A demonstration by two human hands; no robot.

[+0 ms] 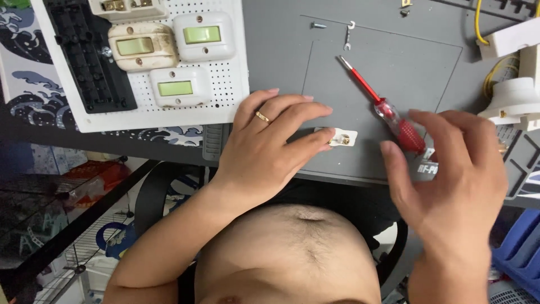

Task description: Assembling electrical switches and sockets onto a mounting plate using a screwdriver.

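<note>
**Both hands at the near bench edge, small part under the left fingers**

Your left hand point(264, 146) lies flat on the grey bench point(281, 50), fingers spread and pressing the white part point(343, 137) with its brass fitting; nothing is clasped. That part sits just inside the bench's near edge, on the grey mat point(410, 73). Your right hand point(455, 186) hovers open, fingers loosely curled and holding nothing, close to the handle of the red screwdriver point(388, 110), which lies slanted across the mat.

The mat's middle and far corner give you free room. To the left, the white pegboard point(228, 95) with its three switches point(174, 87) ends just beside your left fingertips. At the right edge, white fittings point(514, 98) and yellow wires point(478, 22) crowd in and run out of the picture.

Your left fingers cover most of the white part, so its full shape cannot be told. Your right hand is blurred and hides the bench beneath it. A screw point(319, 25) and a small hook point(349, 34) lie near the far edge.
</note>
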